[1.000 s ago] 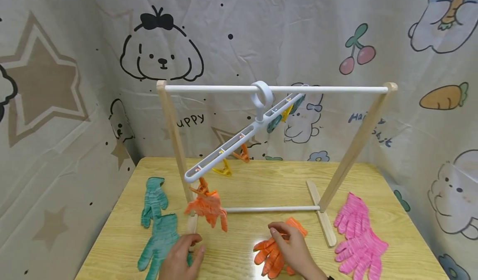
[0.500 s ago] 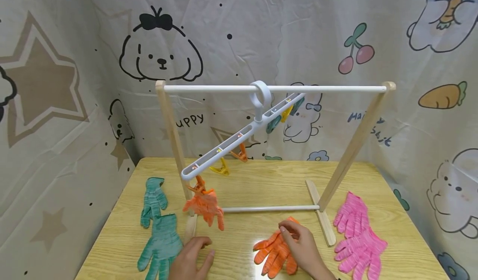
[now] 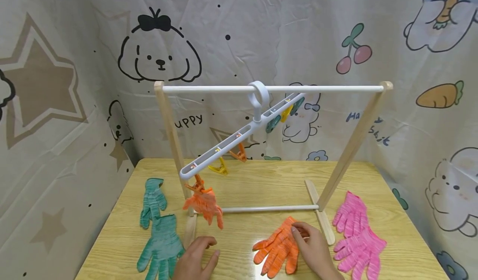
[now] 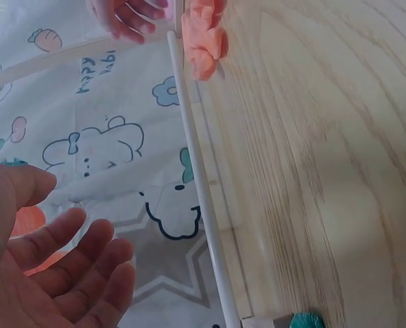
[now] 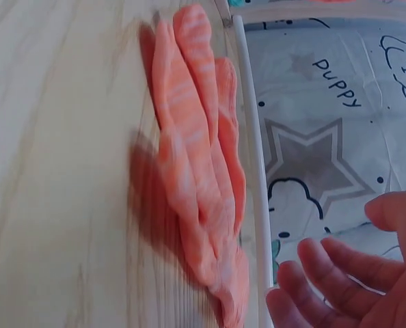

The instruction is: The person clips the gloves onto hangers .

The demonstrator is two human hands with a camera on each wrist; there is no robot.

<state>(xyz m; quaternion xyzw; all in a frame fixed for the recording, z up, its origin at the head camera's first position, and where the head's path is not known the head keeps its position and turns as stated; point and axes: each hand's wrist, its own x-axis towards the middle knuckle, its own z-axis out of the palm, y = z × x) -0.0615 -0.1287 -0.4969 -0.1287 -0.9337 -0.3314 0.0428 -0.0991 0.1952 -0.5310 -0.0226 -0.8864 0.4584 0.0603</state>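
Note:
An orange glove [image 3: 277, 247] lies flat on the wooden table [image 3: 261, 180], fingers toward me. My right hand [image 3: 313, 250] rests open with its fingertips touching the glove's cuff; in the right wrist view the fingers [image 5: 326, 270] hang spread beside the glove [image 5: 193, 171]. My left hand [image 3: 197, 260] hovers open and holds nothing, between a green glove [image 3: 160, 247] and the orange one; its palm [image 4: 59, 273] faces up in the left wrist view. A second orange glove [image 3: 203, 203] hangs from a clip on the tilted white hanger [image 3: 239, 141].
The hanger hooks over the top rail [image 3: 328, 88] of a wooden rack whose low crossbar [image 3: 269, 208] runs across the table. Another green glove [image 3: 152, 201] lies at left. Two pink gloves [image 3: 352, 217] [image 3: 360, 250] lie at right. Printed cloth walls surround the table.
My right hand slid right to the orange glove's cuff, and the glove now lies more spread out. My left hand drifted a little right. The hanger's low end swung slightly left.

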